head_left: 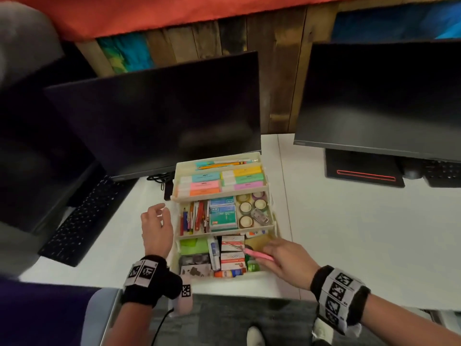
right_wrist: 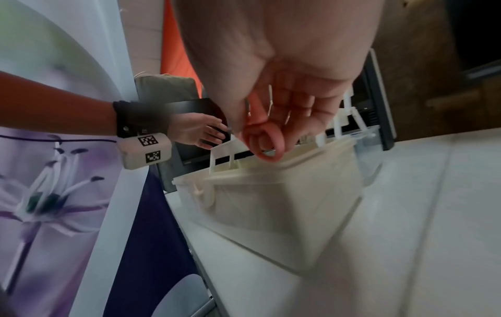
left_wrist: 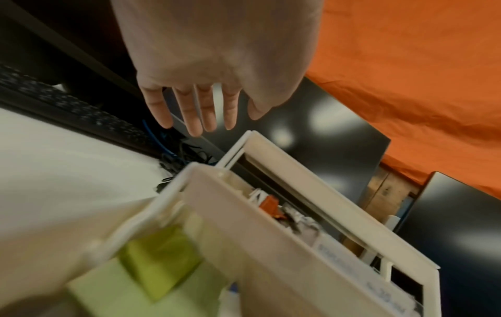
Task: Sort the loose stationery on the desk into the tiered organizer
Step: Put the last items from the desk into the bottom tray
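A cream tiered organizer (head_left: 268, 186) stands fanned out on the white desk, with pencils, coloured note pads, pens, staple boxes and tape rolls in its upper tiers. My right hand (head_left: 270, 253) pinches pink-handled scissors (head_left: 257, 255) low over the lowest tier, blades pointing left across the small boxes there. In the right wrist view the pink scissors loop (right_wrist: 267, 139) hangs from my right hand (right_wrist: 284, 96) above the organizer wall (right_wrist: 284, 193). My left hand (head_left: 157, 224) hovers beside the organizer's left side, empty. Its fingers (left_wrist: 195, 111) are spread, above the organizer (left_wrist: 271, 225).
Two dark monitors (head_left: 159, 116) (head_left: 379, 96) stand behind the organizer. A black keyboard (head_left: 79, 221) lies at the left, and another keyboard (head_left: 441, 173) with a mouse at the far right. Cables (head_left: 159, 177) lie behind the organizer. The desk's front edge (head_left: 249, 293) is close.
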Motion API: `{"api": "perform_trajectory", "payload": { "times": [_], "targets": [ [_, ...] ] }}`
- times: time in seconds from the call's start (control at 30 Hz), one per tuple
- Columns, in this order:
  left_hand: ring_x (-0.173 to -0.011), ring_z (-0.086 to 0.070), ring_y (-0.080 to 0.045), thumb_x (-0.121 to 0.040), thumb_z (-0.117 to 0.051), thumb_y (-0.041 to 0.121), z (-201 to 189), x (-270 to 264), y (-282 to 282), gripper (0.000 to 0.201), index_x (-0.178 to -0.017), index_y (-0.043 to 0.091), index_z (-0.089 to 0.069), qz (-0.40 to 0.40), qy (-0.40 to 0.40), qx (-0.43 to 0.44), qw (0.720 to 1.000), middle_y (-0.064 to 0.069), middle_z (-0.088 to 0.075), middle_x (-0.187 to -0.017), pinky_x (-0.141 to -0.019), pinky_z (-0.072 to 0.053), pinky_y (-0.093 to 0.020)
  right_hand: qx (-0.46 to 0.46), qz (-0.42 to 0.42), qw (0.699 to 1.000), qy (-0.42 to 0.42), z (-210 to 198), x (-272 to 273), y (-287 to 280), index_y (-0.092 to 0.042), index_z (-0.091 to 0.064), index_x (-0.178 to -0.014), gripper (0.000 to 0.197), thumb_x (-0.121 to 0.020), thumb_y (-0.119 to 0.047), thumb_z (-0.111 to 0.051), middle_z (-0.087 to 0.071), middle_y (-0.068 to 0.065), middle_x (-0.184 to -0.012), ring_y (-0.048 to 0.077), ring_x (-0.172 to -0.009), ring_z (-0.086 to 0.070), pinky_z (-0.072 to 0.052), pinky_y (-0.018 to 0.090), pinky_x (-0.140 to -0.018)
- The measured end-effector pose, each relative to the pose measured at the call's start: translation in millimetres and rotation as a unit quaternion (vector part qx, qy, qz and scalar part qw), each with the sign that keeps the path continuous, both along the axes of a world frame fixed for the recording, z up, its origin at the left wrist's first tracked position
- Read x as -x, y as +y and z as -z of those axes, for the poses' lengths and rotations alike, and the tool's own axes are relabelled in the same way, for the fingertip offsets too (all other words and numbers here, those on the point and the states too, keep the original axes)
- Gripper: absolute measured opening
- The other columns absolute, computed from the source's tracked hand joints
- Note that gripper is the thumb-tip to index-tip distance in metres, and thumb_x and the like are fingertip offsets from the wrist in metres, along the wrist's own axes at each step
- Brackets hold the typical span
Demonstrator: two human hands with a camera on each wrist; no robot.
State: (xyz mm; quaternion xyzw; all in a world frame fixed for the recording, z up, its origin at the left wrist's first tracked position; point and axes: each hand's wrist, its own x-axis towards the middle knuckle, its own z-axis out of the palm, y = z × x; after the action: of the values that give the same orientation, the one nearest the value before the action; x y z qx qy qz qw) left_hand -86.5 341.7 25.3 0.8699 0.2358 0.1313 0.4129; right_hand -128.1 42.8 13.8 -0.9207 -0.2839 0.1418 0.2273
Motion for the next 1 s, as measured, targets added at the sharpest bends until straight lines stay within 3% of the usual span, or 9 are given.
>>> {"api": "perform_trajectory", "payload": {
  "times": [0.13, 0.23, 0.37, 0.57, 0.63, 0.8, 0.83, 0.9, 1.0],
  "targets": [
    [-0.096, -0.050, -0.018, -0.099, -0.039, 0.023, 4, 8, 8, 0.028, -0.123, 0.012, -0.051, 0.006, 0.011, 0.017, 1.000, -0.012, -0.043, -0.126, -0.096, -0.038, -0.033, 0.081, -0.050, 0.994, -0.049, 1, -11, 44, -0.019, -0.063, -0.100, 0.055, -0.094, -0.060, -0.027, -0.062, -0.001, -0.100, 0.017, -0.089, -0.059, -0.052, 0.035, -0.080],
    [-0.096, -0.048, -0.016, -0.100, -0.038, 0.024, 6, 11, 14, 0.029, -0.123, 0.012, -0.051, 0.010, 0.013, 0.028, 0.999, -0.011, -0.043, -0.126, -0.092, -0.036, -0.027, 0.137, -0.076, 0.983, -0.093, 6, -20, 71, -0.019, -0.060, -0.108, 0.056, -0.096, -0.060, -0.022, -0.062, 0.003, -0.103, 0.022, -0.091, -0.061, -0.054, 0.038, -0.072],
    [-0.096, -0.049, -0.016, -0.100, -0.038, 0.025, 6, 11, 20, 0.029, -0.122, 0.013, -0.052, 0.015, 0.014, 0.031, 0.999, -0.011, -0.043, -0.126, -0.091, -0.036, -0.026, 0.179, -0.079, 0.972, -0.133, 3, -20, 90, -0.009, -0.050, -0.117, 0.027, -0.102, -0.025, -0.036, -0.057, 0.011, -0.112, 0.027, -0.094, -0.059, -0.048, 0.036, -0.069],
    [-0.095, -0.048, -0.015, -0.100, -0.037, 0.026, 6, 8, 24, 0.028, -0.121, 0.014, -0.052, 0.032, 0.021, 0.020, 0.999, -0.007, -0.044, -0.125, -0.089, -0.035, -0.026, 0.237, -0.022, 0.965, -0.108, 12, -10, 74, -0.006, -0.034, -0.138, 0.041, -0.098, -0.011, -0.038, -0.053, 0.016, -0.121, 0.029, -0.105, -0.056, -0.049, 0.038, -0.082],
    [-0.095, -0.048, -0.014, -0.100, -0.037, 0.026, 6, 6, 24, 0.028, -0.121, 0.014, -0.053, 0.041, 0.025, 0.016, 0.999, -0.007, -0.044, -0.125, -0.089, -0.036, -0.026, 0.241, -0.008, 0.963, -0.122, 16, -9, 68, -0.004, -0.039, -0.134, 0.041, -0.094, -0.009, -0.045, -0.057, 0.015, -0.116, 0.027, -0.098, -0.059, -0.051, 0.038, -0.078],
    [-0.094, -0.046, -0.013, -0.100, -0.037, 0.023, 7, -1, 19, 0.029, -0.120, 0.011, -0.054, 0.060, 0.022, 0.013, 0.998, -0.010, -0.046, -0.124, -0.090, -0.035, -0.025, 0.275, -0.038, 0.950, -0.143, 21, -11, 79, -0.010, -0.068, -0.100, 0.030, -0.072, -0.020, -0.075, -0.068, 0.006, -0.085, 0.018, -0.065, -0.063, -0.050, 0.029, -0.049],
    [-0.095, -0.046, -0.013, -0.100, -0.037, 0.023, 7, -2, 18, 0.029, -0.120, 0.011, -0.054, 0.063, 0.020, 0.011, 0.998, -0.011, -0.046, -0.124, -0.091, -0.036, -0.026, 0.272, -0.043, 0.950, -0.146, 18, -12, 84, -0.010, -0.068, -0.103, 0.031, -0.075, -0.022, -0.073, -0.067, 0.005, -0.088, 0.018, -0.069, -0.063, -0.050, 0.029, -0.053],
    [-0.095, -0.045, -0.013, -0.100, -0.037, 0.024, 6, -4, 16, 0.029, -0.120, 0.011, -0.054, 0.067, 0.024, 0.005, 0.997, -0.011, -0.046, -0.124, -0.092, -0.036, -0.028, 0.260, -0.064, 0.955, -0.123, 16, -13, 90, -0.004, -0.054, -0.125, 0.036, -0.090, -0.016, -0.054, -0.059, 0.013, -0.111, 0.027, -0.095, -0.060, -0.049, 0.039, -0.080],
    [-0.095, -0.046, -0.013, -0.100, -0.036, 0.026, 5, -5, 15, 0.030, -0.121, 0.012, -0.053, 0.069, 0.032, 0.003, 0.997, -0.010, -0.046, -0.124, -0.092, -0.036, -0.028, 0.257, -0.108, 0.953, -0.114, 19, -18, 93, -0.004, -0.047, -0.130, 0.041, -0.089, -0.009, -0.051, -0.049, 0.016, -0.124, 0.031, -0.112, -0.049, -0.032, 0.046, -0.100]
  ]
}}
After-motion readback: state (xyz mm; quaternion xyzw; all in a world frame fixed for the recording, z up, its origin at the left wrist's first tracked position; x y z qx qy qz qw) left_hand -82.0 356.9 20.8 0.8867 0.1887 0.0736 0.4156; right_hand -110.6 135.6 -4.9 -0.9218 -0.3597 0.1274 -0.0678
